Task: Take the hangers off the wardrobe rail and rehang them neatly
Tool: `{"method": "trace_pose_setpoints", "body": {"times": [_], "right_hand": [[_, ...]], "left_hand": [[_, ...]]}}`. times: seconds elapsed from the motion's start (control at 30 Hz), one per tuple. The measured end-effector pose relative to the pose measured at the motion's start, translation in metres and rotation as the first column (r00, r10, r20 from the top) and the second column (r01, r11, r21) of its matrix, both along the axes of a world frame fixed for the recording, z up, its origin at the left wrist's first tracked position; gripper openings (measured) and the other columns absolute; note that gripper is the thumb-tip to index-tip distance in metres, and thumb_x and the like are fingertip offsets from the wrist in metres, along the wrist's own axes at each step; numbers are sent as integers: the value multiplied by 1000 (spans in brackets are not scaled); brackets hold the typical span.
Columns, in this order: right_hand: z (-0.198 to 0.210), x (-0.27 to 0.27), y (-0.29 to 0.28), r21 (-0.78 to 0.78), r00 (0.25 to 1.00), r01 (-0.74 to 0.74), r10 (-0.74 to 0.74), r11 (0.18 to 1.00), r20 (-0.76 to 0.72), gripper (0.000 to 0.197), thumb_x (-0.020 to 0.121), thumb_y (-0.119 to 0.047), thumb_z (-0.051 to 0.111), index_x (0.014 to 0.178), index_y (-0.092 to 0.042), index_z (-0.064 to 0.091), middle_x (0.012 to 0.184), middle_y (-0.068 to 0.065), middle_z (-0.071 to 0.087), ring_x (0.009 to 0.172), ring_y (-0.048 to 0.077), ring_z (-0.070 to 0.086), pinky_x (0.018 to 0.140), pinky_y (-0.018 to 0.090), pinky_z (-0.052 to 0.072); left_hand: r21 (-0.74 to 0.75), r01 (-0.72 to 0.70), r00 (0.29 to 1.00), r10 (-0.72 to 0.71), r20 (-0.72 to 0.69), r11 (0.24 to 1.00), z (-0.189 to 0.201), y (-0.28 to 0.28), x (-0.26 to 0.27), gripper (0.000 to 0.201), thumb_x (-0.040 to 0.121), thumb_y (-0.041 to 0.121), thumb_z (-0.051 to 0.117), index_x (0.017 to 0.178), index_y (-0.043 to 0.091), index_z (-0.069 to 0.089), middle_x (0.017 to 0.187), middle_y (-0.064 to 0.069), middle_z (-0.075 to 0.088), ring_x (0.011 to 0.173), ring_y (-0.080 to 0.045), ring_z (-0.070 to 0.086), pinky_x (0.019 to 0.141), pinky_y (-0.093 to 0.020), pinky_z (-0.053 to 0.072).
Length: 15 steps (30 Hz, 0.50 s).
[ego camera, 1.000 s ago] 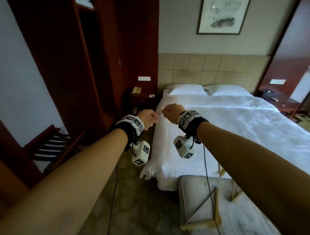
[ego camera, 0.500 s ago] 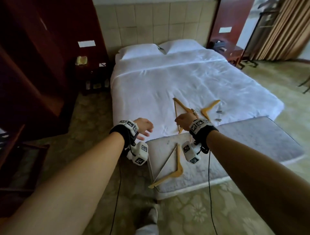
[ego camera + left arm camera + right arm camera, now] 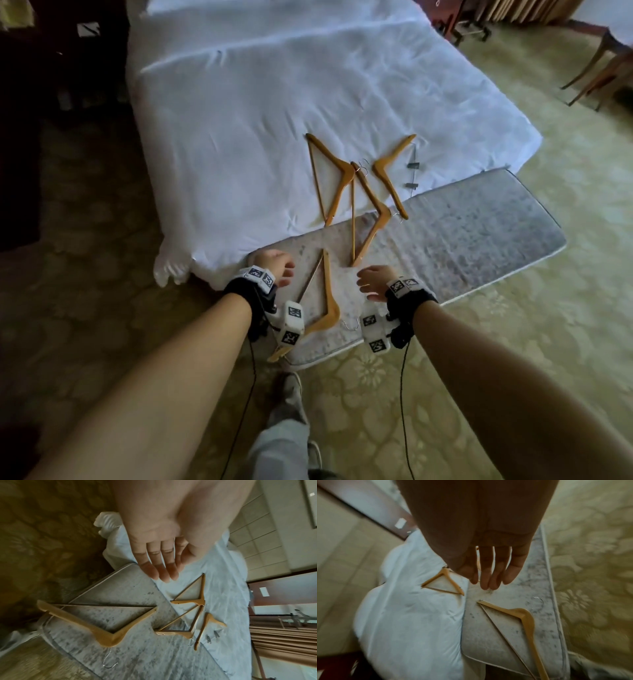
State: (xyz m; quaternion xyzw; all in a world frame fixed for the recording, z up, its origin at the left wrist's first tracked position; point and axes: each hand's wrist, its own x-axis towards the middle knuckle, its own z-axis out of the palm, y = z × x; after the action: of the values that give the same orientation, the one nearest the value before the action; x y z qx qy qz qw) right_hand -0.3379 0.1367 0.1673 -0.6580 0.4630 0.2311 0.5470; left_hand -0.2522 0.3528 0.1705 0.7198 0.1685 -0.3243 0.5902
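Note:
Several wooden hangers lie loose. The nearest hanger [image 3: 327, 301] [image 3: 106, 632] [image 3: 525, 616] rests on the grey bench between my hands. A second hanger [image 3: 371, 219] straddles the bench and the bed. On the white sheet lie a third hanger [image 3: 334, 171] [image 3: 448, 580] and a clip hanger [image 3: 390, 171]. My left hand [image 3: 279, 269] [image 3: 159, 566] hovers over the bench's left end with straight fingers, holding nothing. My right hand [image 3: 370, 281] [image 3: 488, 574] hangs just right of the nearest hanger, fingers straight and empty. No wardrobe rail is in view.
The grey bench [image 3: 479, 222] stands against the foot of the white bed [image 3: 239, 137]. Patterned carpet [image 3: 513, 342] surrounds them. Dark wooden furniture [image 3: 20, 154] is at the left and chair legs [image 3: 603, 68] at the top right. My leg and shoe [image 3: 291, 411] are below the bench.
The view swung from the wardrobe down to the bed and bench. Both hands, fisted a second ago, dropped toward the bench and now have straight fingers.

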Motion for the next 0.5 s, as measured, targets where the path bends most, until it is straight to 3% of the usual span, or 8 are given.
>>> {"method": "trace_pose_setpoints", "body": {"times": [0.13, 0.23, 0.3, 0.37, 0.43, 0.5], "right_hand": [[-54, -9, 0, 63, 976, 201, -194, 978, -102, 17, 99, -16, 52, 92, -9, 65, 78, 6, 67, 64, 17, 63, 51, 23, 47], [-92, -18, 6, 130, 929, 345, -319, 930, -187, 17, 98, -16, 54, 87, -8, 63, 79, 5, 66, 69, 16, 63, 56, 29, 48], [-118, -23, 9, 149, 901, 411, -375, 899, -220, 18, 98, -15, 54, 83, -8, 61, 76, 4, 64, 70, 16, 61, 60, 30, 47], [-142, -30, 11, 176, 875, 456, -404, 872, -266, 23, 99, -16, 52, 79, -9, 60, 65, 2, 66, 70, 15, 60, 65, 32, 44], [-165, -37, 11, 182, 844, 502, -433, 846, -315, 27, 98, -17, 52, 74, -8, 59, 55, 0, 66, 69, 15, 60, 72, 35, 42], [-188, -40, 11, 173, 809, 552, -475, 815, -346, 29, 99, -16, 51, 72, -7, 58, 64, 3, 66, 69, 15, 60, 77, 36, 43]], "left_hand": [[30, -79, 994, 81, -71, 996, -47, 4, 17, 28, 95, 1, 42, 71, 11, 52, 68, -8, 53, 33, -8, 48, 34, -11, 32], [88, -8, 986, 22, -164, 996, -77, 7, 20, 24, 98, 7, 44, 77, 15, 52, 71, -5, 55, 45, -11, 53, 35, -14, 39], [129, 43, 977, -15, -213, 991, -98, 9, 20, 22, 98, 10, 44, 79, 16, 52, 71, -4, 56, 44, -10, 53, 36, -14, 41], [162, 69, 969, -28, -244, 984, -118, 11, 19, 21, 98, 11, 45, 79, 17, 53, 71, -4, 57, 38, -7, 51, 38, -15, 41], [181, 99, 960, -46, -277, 979, -137, 11, 19, 21, 98, 11, 46, 79, 16, 54, 71, -4, 57, 44, -10, 51, 42, -17, 40], [192, 111, 952, -50, -301, 975, -155, 9, 23, 21, 98, 11, 46, 78, 16, 54, 71, -4, 57, 53, -14, 50, 48, -20, 40]]}}
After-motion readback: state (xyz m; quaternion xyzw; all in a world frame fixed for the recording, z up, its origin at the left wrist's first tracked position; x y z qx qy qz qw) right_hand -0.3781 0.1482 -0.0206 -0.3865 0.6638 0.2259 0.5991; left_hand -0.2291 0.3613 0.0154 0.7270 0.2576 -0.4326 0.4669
